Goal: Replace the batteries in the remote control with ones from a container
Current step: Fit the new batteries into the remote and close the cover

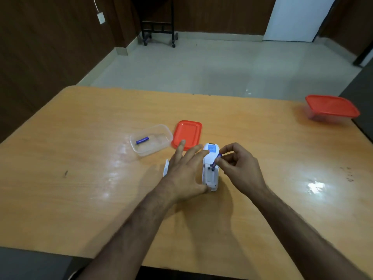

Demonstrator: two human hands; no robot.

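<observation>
1. The remote (pixel 210 168) lies face down on the worktop (pixel 80 178), its battery bay open upward so cells can drop in.
2. The right hand (pixel 238 168) pinches a battery (pixel 216 159), tilted with its lower end in the bay, probably to seat that end first.
3. The left hand (pixel 185 170), fingers straight, braces the remote's side against sliding.
4. A white piece, likely the cover (pixel 166 168), lies just left of that hand.
5. The tub (pixel 151 139) sits open with one spare (pixel 142 140) inside; its lid (pixel 187 134) lies beside it.
6. A closed box (pixel 331 108) stands well apart.
</observation>
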